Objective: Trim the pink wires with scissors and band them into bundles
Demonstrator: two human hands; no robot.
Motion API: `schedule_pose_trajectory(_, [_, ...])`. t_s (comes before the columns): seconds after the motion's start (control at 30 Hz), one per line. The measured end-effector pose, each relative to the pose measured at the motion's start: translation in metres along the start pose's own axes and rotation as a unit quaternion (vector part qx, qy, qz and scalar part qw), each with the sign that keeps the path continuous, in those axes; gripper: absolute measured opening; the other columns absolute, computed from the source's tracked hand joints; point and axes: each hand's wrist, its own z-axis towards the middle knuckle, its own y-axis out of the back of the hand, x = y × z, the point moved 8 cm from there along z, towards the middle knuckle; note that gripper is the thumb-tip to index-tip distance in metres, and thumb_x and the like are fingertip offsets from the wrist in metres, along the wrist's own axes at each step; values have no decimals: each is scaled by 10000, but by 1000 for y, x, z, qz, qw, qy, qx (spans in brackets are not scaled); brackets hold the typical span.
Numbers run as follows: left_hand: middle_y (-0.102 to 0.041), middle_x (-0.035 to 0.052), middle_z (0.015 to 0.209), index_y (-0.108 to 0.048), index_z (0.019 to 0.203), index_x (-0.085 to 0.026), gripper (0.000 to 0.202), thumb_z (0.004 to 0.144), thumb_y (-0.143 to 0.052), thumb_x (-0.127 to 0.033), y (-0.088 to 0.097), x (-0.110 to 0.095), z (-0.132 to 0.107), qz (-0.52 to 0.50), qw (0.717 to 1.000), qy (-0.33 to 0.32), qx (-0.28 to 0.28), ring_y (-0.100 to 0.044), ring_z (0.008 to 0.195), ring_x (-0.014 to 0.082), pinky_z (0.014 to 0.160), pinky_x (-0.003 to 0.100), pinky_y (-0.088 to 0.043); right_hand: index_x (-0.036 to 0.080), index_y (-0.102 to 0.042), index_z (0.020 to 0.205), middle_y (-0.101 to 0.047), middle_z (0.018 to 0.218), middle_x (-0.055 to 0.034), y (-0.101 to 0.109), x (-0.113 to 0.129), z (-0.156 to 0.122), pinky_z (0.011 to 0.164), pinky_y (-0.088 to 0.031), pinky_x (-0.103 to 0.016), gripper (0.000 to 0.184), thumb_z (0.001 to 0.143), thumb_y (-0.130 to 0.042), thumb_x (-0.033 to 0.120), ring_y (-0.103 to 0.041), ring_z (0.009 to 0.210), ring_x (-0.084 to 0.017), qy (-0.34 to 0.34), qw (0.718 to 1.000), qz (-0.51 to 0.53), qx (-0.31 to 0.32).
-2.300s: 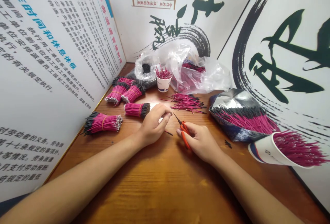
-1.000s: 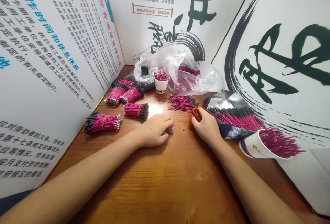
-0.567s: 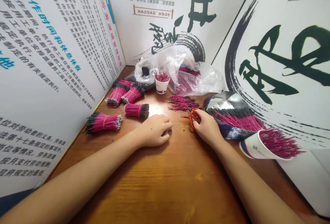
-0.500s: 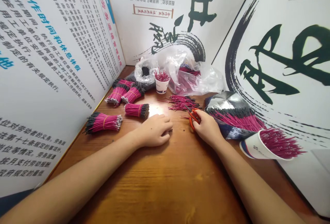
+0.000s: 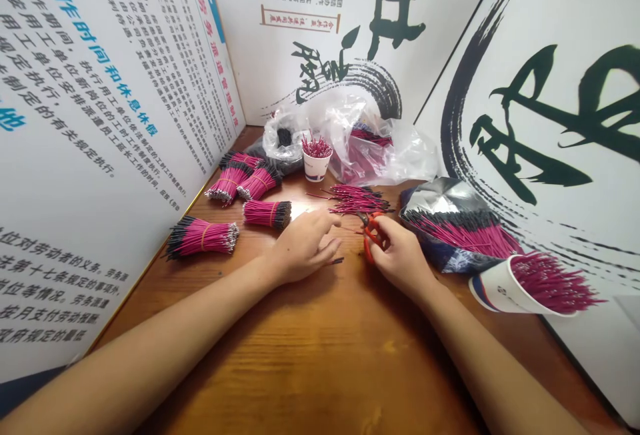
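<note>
Head view: two bare forearms reach across a brown wooden tabletop [image 5: 325, 355] toward an upright white paper cup [image 5: 317, 165] stuffed w/ pink wires, the fixed mark for this scene. Well in front of the cup, nearer the camera, the right hand [image 5: 400, 258] is closed round the orange-handled scissors [image 5: 370, 235], fingers wrapped through the loops, blades aimed at the other hand; blade gap too small to tell. Just left of that, straight in front of the cup, the left hand [image 5: 305, 248] sits w/ fingers curled, thumb & forefinger drawn close together near the blade tips. A short dark-tipped wire [image 5: 336, 261] pokes out by its lower fingers; whether it's gripped can't be told. A loose heap of pink wires [image 5: 357, 200] lies front-right of the cup, just beyond both hands. Banded bundles of pink wires [image 5: 203, 237] lie front-left of the cup. Clear plastic bags [image 5: 370, 135] crowd behind & right of it. Far right of the cup: a silver foil bag [image 5: 445, 198] of wires & a tipped-over white paper cup [image 5: 500, 286], also full. White printed panels [image 5: 100, 121] wall the cup in on three sides.
</note>
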Motion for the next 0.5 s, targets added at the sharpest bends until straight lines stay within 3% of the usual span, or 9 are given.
schedule_pose_trajectory(0.23, [-590, 56, 840, -556, 826, -159, 225, 982, -412, -233, -5, 0, 1, 36, 999, -33, -12, -517, 782, 183, 709, 306, -405, 188, -549, 870, -626, 797, -41, -10, 22, -4, 630, -416, -260, 108, 776, -524, 140, -542, 676, -167, 29, 998, 45, 42])
schedule_pose_trajectory(0.37, [-566, 38, 801, -524, 824, -163, 185, 974, -430, -217, 1, 11, 1, -3, 998, 15, -55, -500, 741, 163, 687, 290, -398, 188, -583, 872, -648, 795, -33, -6, 11, -2, 638, -434, -257, 85, 800, -539, 170, -567, 676, -165, -26, 996, 70, 40])
schedule_pose_trajectory(0.5, [-560, 31, 794, -508, 809, -168, 179, 968, -436, -212, 3, 18, 2, -27, 997, 39, -63, -492, 721, 153, 671, 284, -390, 192, -564, 826, -651, 784, -24, -1, -2, -4, 595, -430, -239, 35, 812, -575, 223, -580, 650, -153, -86, 989, 121, 4])
